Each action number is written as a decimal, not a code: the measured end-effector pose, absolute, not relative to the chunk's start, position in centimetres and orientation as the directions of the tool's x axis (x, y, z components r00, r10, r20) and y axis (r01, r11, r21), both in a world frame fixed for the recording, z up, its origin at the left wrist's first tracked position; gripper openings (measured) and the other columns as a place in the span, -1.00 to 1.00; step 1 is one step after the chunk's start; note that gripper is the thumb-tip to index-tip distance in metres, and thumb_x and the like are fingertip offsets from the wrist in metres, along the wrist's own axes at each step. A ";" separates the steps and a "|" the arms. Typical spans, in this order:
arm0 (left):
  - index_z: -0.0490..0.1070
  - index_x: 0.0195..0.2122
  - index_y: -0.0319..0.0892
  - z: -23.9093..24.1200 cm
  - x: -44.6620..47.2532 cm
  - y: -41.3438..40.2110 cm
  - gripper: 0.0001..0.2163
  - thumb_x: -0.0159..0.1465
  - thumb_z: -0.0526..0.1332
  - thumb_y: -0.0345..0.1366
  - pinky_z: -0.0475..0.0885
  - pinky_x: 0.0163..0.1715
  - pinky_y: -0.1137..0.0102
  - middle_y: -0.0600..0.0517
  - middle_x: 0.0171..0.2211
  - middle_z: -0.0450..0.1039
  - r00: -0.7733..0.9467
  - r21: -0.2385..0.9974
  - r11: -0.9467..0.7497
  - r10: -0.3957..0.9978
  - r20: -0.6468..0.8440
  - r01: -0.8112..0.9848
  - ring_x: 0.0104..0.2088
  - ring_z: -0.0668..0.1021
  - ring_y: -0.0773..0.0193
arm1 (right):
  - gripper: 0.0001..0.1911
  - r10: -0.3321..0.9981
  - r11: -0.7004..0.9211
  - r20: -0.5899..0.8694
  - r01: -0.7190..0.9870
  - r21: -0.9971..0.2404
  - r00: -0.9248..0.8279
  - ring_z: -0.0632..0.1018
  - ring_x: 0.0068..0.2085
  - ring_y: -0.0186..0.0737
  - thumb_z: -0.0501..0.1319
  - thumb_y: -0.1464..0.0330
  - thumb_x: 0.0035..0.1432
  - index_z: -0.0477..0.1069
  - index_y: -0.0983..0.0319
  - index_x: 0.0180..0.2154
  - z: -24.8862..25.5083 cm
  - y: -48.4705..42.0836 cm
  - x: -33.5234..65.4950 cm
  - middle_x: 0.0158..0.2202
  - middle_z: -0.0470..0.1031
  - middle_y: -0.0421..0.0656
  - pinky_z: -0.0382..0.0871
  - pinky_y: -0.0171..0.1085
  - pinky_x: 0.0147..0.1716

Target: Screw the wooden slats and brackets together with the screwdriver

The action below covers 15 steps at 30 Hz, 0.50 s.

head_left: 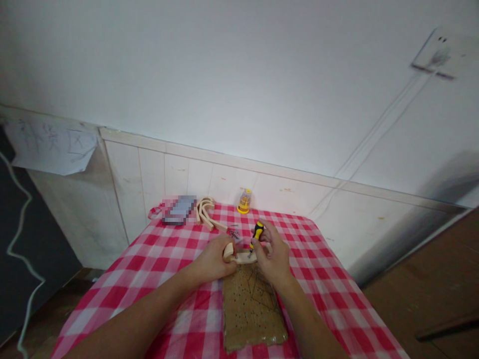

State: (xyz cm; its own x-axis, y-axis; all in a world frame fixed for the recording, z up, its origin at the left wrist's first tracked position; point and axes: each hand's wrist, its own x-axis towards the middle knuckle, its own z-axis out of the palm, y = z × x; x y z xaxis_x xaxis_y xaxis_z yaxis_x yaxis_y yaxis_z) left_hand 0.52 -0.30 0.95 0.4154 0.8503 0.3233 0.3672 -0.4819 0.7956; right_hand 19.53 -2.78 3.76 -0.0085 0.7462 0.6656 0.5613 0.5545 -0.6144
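My right hand (276,253) grips a screwdriver (258,231) with a yellow and black handle. Its shaft points down at a screw in a pale curved wooden piece (244,258). Closed round the left end of that wooden piece is my left hand (215,259), steadying it at the far edge of a brown board (251,304). Small holes and drawn lines mark the board's surface. Beyond my hands, a small clear bag (235,235) with dark screws lies on the cloth.
Several curved wooden pieces (205,213) lie at the far side of the red-and-white checked tablecloth (179,279). A blurred phone-like slab (179,210) is left of them. A yellow-labelled bottle (244,201) stands near the wall (239,89).
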 end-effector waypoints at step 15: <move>0.26 -0.44 -0.15 0.7 0.5 -0.2 -0.82 -0.08 0.19 -0.49 0.20 -0.43 0.43 0.11 -0.44 0.33 0.417 0.790 -0.489 0.847 0.328 0.371 -0.43 0.38 0.30 | -0.60 0.723 0.557 0.690 0.550 -0.622 0.048 0.63 -0.32 -0.21 0.24 0.40 0.22 0.38 0.13 0.10 4.0 -2.7 19.4 -0.23 0.62 -0.15 0.57 -0.26 -0.33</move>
